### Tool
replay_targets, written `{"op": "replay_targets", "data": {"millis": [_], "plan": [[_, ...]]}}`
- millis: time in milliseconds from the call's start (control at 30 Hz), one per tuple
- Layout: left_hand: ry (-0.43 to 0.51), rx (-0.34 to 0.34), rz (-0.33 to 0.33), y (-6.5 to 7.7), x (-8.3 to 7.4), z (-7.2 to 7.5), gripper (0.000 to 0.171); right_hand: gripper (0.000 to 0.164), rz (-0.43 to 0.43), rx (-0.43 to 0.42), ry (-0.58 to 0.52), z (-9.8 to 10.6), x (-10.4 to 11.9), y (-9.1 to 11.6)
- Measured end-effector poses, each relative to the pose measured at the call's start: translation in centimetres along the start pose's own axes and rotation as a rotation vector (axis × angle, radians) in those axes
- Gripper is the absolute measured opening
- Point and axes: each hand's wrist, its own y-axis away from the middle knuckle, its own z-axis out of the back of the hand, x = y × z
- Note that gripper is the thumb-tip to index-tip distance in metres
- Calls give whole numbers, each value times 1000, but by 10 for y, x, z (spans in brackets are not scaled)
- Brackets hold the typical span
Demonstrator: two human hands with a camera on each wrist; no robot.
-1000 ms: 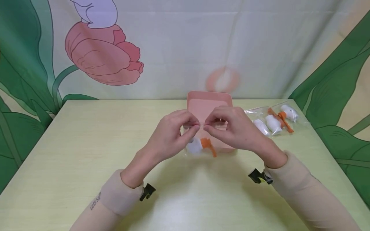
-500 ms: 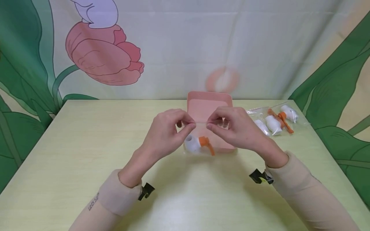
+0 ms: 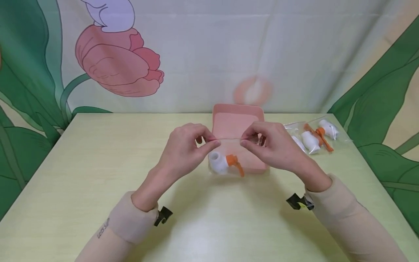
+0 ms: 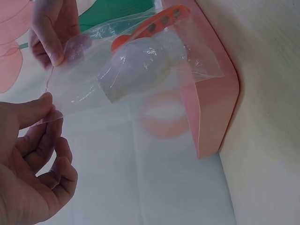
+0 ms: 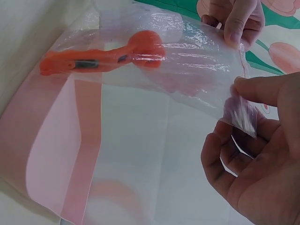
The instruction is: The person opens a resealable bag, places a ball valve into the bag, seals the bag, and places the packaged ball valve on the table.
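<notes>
A clear zip bag point(image 3: 230, 139) with a pinkish line along its top hangs between both hands. My left hand point(image 3: 186, 151) pinches the top edge at one side, thumb against forefinger. On the other side my right hand point(image 3: 273, 147) pinches the same edge, and the strip between them is stretched straight. Low in the bag sit a white bottle-shaped piece point(image 3: 218, 163) with a round hole and an orange piece point(image 3: 235, 162) with a long arm. The right wrist view shows dark inserts in the orange part point(image 5: 108, 58). Whether the seal is parted cannot be made out.
Behind the hands a shallow pink tray point(image 3: 238, 116) stands at the table's back edge. Another clear bag point(image 3: 311, 138) with several white and orange pieces lies to its right. A printed curtain point(image 3: 196, 54) hangs behind the pale table point(image 3: 114, 156).
My hands have moved apart along the bag's top edge, the left one leftward and the right one rightward. More of the strip and of the white piece now shows between them.
</notes>
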Motion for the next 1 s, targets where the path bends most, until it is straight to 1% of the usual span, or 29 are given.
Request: {"op": "replay_targets", "data": {"millis": [333, 467, 600, 733, 867, 1000], "plan": [[-23, -4, 40, -1, 1, 6, 17, 4, -77, 32, 5, 4, -2, 4], [-22, -4, 68, -2, 0, 8, 18, 7, -100, 32, 22, 6, -4, 6], [-20, -3, 84, -2, 1, 9, 19, 7, -99, 3, 25, 7, -7, 8], [2, 7, 89, 0, 1, 11, 21, 11, -106, -27, 27, 9, -9, 9], [35, 34, 105, 1, 1, 11, 22, 13, -124, -45, 47, 11, -9, 9], [72, 63, 111, 1, 1, 8, 21, 17, -161, -61, 75, 13, -10, 10]]}}
